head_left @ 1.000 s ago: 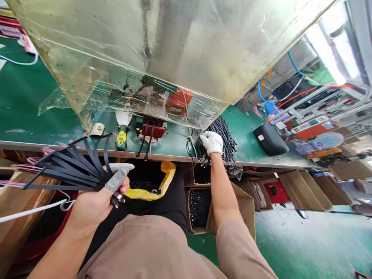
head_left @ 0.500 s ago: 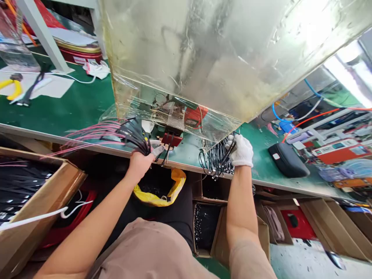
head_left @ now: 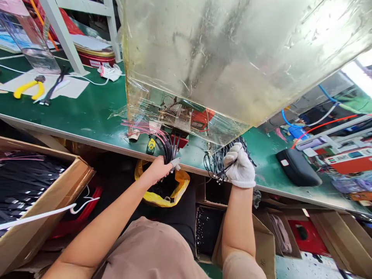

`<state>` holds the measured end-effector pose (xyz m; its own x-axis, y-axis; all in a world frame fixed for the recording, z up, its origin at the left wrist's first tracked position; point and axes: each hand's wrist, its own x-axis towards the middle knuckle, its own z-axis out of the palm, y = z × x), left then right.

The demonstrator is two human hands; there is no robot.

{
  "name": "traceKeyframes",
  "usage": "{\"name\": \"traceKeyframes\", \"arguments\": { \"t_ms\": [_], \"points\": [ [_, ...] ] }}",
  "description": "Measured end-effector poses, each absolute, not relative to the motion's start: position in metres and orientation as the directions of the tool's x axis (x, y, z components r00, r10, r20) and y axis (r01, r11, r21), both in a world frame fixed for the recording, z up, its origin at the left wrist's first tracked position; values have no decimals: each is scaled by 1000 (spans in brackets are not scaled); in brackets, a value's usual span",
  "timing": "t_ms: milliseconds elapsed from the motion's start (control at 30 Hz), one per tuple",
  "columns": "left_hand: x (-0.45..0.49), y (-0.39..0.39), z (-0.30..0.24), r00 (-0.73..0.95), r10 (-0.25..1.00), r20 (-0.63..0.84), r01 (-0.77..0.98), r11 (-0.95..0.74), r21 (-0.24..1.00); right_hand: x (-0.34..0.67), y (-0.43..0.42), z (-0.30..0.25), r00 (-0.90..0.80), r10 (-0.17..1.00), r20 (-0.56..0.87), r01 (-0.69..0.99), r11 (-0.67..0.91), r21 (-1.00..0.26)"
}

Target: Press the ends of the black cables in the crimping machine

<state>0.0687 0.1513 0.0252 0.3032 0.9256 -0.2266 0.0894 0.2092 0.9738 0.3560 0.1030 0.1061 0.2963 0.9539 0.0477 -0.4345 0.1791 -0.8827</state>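
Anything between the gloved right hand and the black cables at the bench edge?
Nothing visible: the white-gloved right hand is closed on the black cables. The clear plastic-covered panel has its edge just beyond them, not between.

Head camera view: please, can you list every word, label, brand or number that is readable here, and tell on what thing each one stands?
No text can be read clearly.
White label on the black pouch: too small to read.
White label on the red tin: too blurred to read.
Red and white device at right: markings too small to read.
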Motion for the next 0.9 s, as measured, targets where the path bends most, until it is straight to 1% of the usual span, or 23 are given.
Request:
{"name": "traceKeyframes", "arguments": {
  "t_ms": [167,300,500,600,733,900],
  "points": [
    [72,142,25,329,923,-200,-9,214,977,331,98,112,264,962,75,-360,171,-917],
    [74,140,28,327,930,-169,-85,207,975,314,93,120,210,974,87,-368,161,-916],
    [76,139,25,315,935,-163,-151,219,964,298,81,131,217,967,135,-300,197,-934],
    [76,143,24,326,931,-164,-170,228,959,291,75,137,211,967,144,-279,200,-939],
    [75,138,27,357,922,-148,-182,224,957,285,65,142,196,967,165,-298,219,-929],
    [63,99,23,470,868,-159,-144,253,957,283,48,138,192,961,199,-258,245,-934]
  ]
}}
